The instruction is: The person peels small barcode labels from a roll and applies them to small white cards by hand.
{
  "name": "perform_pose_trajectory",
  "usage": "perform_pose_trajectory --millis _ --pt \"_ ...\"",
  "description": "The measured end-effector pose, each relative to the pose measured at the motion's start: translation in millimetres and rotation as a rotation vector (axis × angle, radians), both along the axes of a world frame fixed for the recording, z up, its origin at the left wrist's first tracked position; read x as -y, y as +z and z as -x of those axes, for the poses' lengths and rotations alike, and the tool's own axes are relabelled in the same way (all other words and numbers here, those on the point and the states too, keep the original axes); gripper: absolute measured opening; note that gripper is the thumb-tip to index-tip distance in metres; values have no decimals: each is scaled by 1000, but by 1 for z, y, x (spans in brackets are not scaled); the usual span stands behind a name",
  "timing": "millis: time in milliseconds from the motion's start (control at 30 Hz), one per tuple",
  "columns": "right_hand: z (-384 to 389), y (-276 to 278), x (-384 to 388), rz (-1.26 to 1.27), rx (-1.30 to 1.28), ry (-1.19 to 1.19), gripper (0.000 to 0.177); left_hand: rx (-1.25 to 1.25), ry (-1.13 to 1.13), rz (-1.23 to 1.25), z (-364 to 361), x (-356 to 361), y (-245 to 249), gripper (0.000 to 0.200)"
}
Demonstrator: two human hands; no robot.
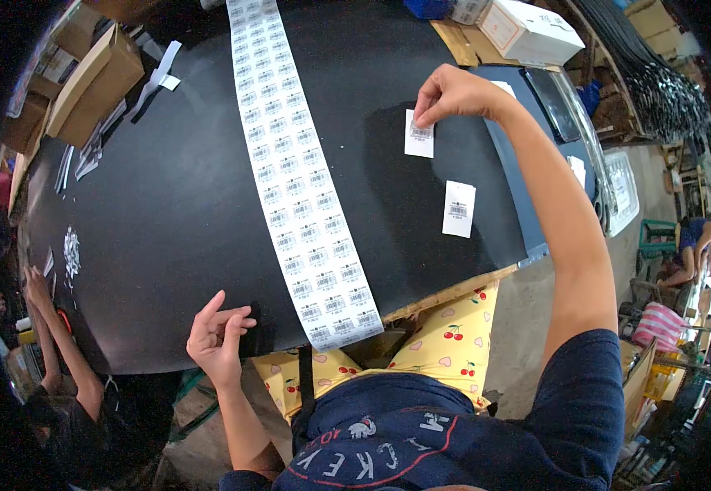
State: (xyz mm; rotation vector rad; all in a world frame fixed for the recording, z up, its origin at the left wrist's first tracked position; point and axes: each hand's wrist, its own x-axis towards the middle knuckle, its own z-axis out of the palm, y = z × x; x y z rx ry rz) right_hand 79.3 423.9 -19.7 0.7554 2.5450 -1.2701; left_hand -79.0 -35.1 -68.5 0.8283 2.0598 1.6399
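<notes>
A long strip of barcode stickers [294, 164] runs across the black table, its near end at the front edge. To the right of it, my right hand [458, 94] is closed at the top of a white tag [419, 146] that carries a barcode label. The fingertips cover the tag's upper edge. A second white tag [459, 209] with a barcode label lies closer to me, apart from the hand. My left hand [218, 335] hovers near the table's front edge, left of the strip, fingers apart and holding nothing.
Cardboard boxes [98, 86] and paper scraps [155, 82] are at the far left. Small white bits [72, 254] lie near another person's hands [38, 290]. At the back right stands a white box [527, 33], with a dark phone [553, 102] nearby.
</notes>
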Motion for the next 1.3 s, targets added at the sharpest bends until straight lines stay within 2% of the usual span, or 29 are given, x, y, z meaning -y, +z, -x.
perform_pose_trajectory --millis 267,333,467,567,600,667,800,1000,1067,1133,1200,1267,1300 --pt "-5 -12 4 -8 -74 -15 19 -2 -10 -14 1 0 -2 34" --pt "-7 -9 19 -265 -135 -20 18 -11 -20 -21 2 0 -2 35" --pt "-15 -18 35 -302 -221 -107 16 0 -32 -39 2 -1 0 37" --pt "-19 -22 45 -599 -436 -85 13 -1 -61 -45 4 1 -2 38" --pt "-24 -20 46 -599 -435 -92 13 -9 -76 -33 4 2 -1 39" --pt "-30 5 59 -426 -265 -156 12 -10 -77 -15 4 2 2 39" --pt "-59 31 78 -326 -157 -101 13 -9 -55 -12 2 1 2 38" --pt "-93 7 102 -269 -77 -114 10 43 31 32 -11 -16 21 33" --pt "-100 -13 105 -336 -171 -190 9 -168 -72 -62 -26 -33 30 35" --pt "-105 -19 110 -390 -227 -223 9 -621 -368 6 -41 -55 52 41" --pt "-109 -24 115 -447 -278 -255 10 -579 -633 -28 -69 -80 59 48" --pt "-110 -30 115 -568 -295 -247 9 -672 -845 43 -96 -107 57 50" --pt "-111 -33 117 -572 -300 -249 9 -707 -878 39 -107 -119 50 52"
